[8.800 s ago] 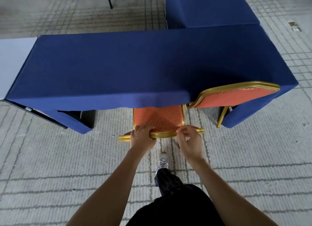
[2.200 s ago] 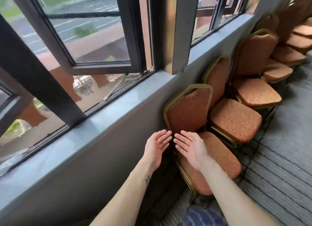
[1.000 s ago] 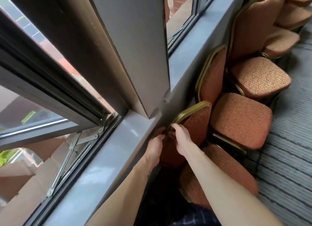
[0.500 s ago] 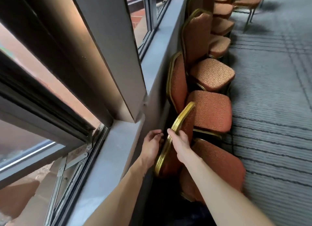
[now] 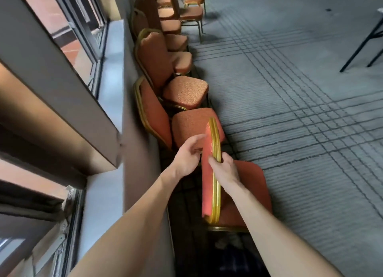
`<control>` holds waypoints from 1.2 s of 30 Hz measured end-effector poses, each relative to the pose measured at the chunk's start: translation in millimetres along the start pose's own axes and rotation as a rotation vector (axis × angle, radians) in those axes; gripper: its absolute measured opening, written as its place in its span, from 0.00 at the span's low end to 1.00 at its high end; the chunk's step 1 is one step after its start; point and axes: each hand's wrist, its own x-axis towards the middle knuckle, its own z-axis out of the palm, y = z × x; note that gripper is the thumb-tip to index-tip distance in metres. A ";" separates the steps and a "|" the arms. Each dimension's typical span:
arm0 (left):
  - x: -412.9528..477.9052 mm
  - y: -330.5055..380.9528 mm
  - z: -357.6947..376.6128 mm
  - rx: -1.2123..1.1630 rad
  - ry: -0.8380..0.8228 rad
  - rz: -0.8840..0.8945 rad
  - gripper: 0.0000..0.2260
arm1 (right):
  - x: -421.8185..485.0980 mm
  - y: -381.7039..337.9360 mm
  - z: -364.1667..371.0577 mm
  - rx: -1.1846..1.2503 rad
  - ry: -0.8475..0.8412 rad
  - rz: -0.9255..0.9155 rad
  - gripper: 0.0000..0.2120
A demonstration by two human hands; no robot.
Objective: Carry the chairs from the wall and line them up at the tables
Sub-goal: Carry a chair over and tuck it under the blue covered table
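Holding one chair (image 5: 250, 191) by its back (image 5: 207, 173), close to the wall, at the near end of a row (image 5: 176, 48) of chairs just like it. Looking down on the back from above, edge on: a thin red pad with a gold rim (image 5: 215, 144). Long way of that top edge running straight away from the body, in line with the wall. Seat sticking out to the right, so facing the open carpet (image 5: 300, 115) and away from the window (image 5: 70, 28). Cannot tell whether lifted or standing on its feet.

Right hand (image 5: 226, 169) wrapped over the gold rim, thumb on the red pad, fingers tucked down on the seat side. Left hand (image 5: 186, 156) on the other side of the back, fingers curled in against the pad, thumb poking up. Both hands holding tight to the same back, near each other, about half way along it. Bare arms reaching in from the bottom.

Just past the held back: the next chair (image 5: 194, 127), back to the wall, seat also facing the carpet. Beyond that, more red and gold chairs, side by side, going off along the wall.

On the left, above the chair backs: a grey sill (image 5: 112, 80) under the window, with thick dark frames.

Far right, near the top: thin black legs (image 5: 360, 46) standing on the carpet, well apart from the chairs.
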 end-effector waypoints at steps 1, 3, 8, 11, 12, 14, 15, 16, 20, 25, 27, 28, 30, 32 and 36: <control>8.9 3.9 4.8 0.055 -0.043 0.049 0.30 | 0.4 1.2 -7.0 -0.006 0.007 0.002 0.19; 28.1 8.7 15.5 0.188 -0.126 0.111 0.33 | 2.5 1.1 -18.2 -0.017 0.024 0.005 0.19; 77.0 28.4 53.7 0.331 -0.329 0.147 0.33 | 16.3 -3.7 -48.0 -0.145 0.080 0.015 0.16; 101.5 30.9 73.8 0.400 -0.350 0.195 0.29 | 21.9 2.4 -61.5 -0.204 0.163 -0.003 0.13; 109.2 27.3 76.2 0.434 -0.344 0.225 0.28 | 23.3 4.2 -64.1 -0.205 0.183 -0.008 0.13; 122.2 26.0 87.9 0.503 -0.328 0.305 0.28 | 30.0 8.3 -73.9 -0.192 0.230 -0.004 0.14; 126.4 29.1 95.0 0.524 -0.318 0.337 0.27 | 34.7 10.7 -79.4 -0.204 0.253 0.003 0.15; 128.6 34.0 99.6 0.548 -0.295 0.359 0.25 | 38.1 11.1 -84.3 -0.232 0.262 0.009 0.17; 137.6 50.8 112.4 0.749 -0.244 0.457 0.20 | 40.6 10.3 -94.6 -0.306 0.328 0.062 0.19; 154.5 63.7 125.2 0.945 -0.301 0.527 0.14 | 38.0 7.5 -94.3 -0.492 0.455 0.139 0.20; 158.4 65.4 130.5 0.934 -0.321 0.554 0.11 | 40.5 5.1 -97.0 -0.394 0.425 0.230 0.26; 160.4 65.4 133.8 0.906 -0.327 0.554 0.10 | 42.6 3.4 -98.3 -0.325 0.429 0.256 0.27; 162.8 67.0 140.0 0.879 -0.337 0.557 0.10 | 42.4 0.8 -98.0 -0.278 0.498 0.268 0.22; 165.4 72.6 144.7 0.912 -0.346 0.565 0.11 | 39.9 0.9 -97.8 -0.338 0.583 0.234 0.19; 172.3 82.6 157.6 0.939 -0.356 0.563 0.13 | 40.4 5.0 -110.7 -0.418 0.633 0.182 0.14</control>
